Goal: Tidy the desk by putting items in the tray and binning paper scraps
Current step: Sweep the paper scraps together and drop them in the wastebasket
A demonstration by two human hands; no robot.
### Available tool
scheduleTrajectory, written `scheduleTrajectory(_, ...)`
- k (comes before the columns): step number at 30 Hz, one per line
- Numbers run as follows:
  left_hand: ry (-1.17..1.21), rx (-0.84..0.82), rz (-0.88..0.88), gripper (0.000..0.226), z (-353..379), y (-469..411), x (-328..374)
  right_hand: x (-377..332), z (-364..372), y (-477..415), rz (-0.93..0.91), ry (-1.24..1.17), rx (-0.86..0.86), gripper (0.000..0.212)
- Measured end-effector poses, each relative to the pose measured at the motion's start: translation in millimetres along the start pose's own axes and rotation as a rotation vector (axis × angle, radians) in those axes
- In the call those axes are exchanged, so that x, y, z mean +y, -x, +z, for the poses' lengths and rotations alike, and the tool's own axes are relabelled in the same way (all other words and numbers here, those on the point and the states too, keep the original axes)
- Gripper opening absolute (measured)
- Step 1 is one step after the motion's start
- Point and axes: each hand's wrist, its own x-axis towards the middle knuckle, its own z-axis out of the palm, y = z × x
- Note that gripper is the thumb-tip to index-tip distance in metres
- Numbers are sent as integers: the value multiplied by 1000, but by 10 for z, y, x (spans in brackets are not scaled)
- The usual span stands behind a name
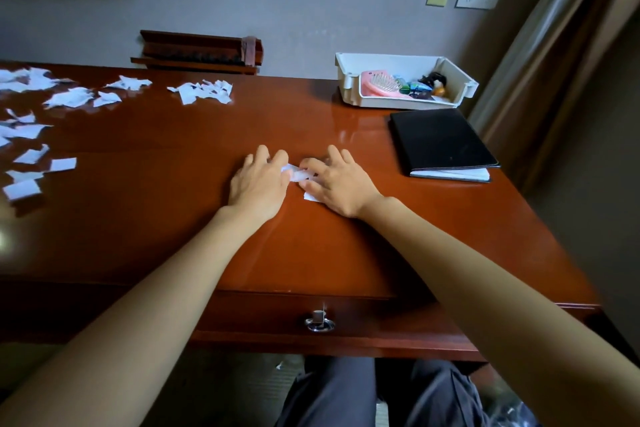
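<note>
My left hand point(258, 185) and my right hand point(341, 184) rest palm-down side by side at the middle of the red-brown desk point(173, 218). Between their fingertips lies a small bunch of white paper scraps point(297, 174), pinched by both hands, and one scrap corner point(310, 197) pokes out under my right hand. Several more white scraps point(204, 91) lie loose along the back and the left side point(27, 156) of the desk. A white tray point(346, 80) stands at the back right, holding a pink hairbrush point(379, 85) and small items.
A black notebook point(440, 140) lies at the right edge in front of the tray. A dark wooden rack point(197, 52) stands against the wall behind the desk. A drawer with a metal knob point(318, 321) faces my lap. A curtain point(554, 45) hangs at the right.
</note>
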Motion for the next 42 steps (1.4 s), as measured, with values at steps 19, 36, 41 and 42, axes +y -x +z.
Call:
scheduleTrajectory(19, 443, 76, -204, 38, -243, -146, 32, 203, -421, 7, 354, -592, 258, 23)
scheduleTrajectory(36, 418, -83, -240, 40, -240, 41, 247, 299, -380, 697, 372, -129, 16, 36)
scheduleTrajectory(41, 310, -244, -195, 48, -370, 127, 148, 142, -324, 680, 271, 34, 17, 67)
scheduleTrajectory(42, 289, -272, -190, 48, -367, 146, 140, 110, -305, 663, 235, 67, 12, 67)
